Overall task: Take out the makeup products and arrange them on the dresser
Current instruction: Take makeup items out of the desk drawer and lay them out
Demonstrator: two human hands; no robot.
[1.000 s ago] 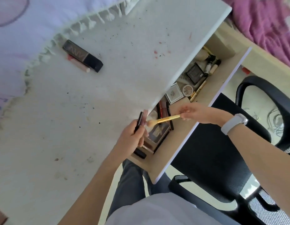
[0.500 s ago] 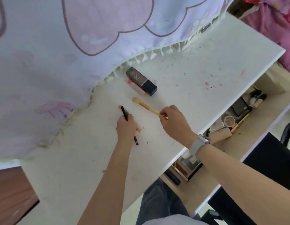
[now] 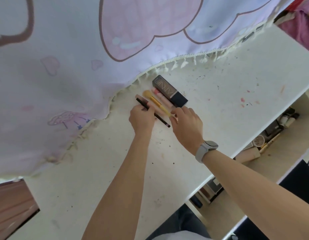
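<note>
Makeup row on white dresser top (image 3: 219,94): left hand (image 3: 141,118) pinches thin black pencil (image 3: 160,118), right hand (image 3: 186,123) grips yellow brush (image 3: 155,101) handle, aligning both parallel beside dark rectangular box (image 3: 171,91).

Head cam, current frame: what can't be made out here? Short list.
- Open drawer, head view: the white dresser top covers most of it; the items inside are small and unclear.
- Slim black pencil: its middle is hidden under the left hand.
- Yellow-handled makeup brush: its handle end is behind the right hand, so the grip is unclear.
- Pink tube: partly behind the dark rectangular box.
</note>
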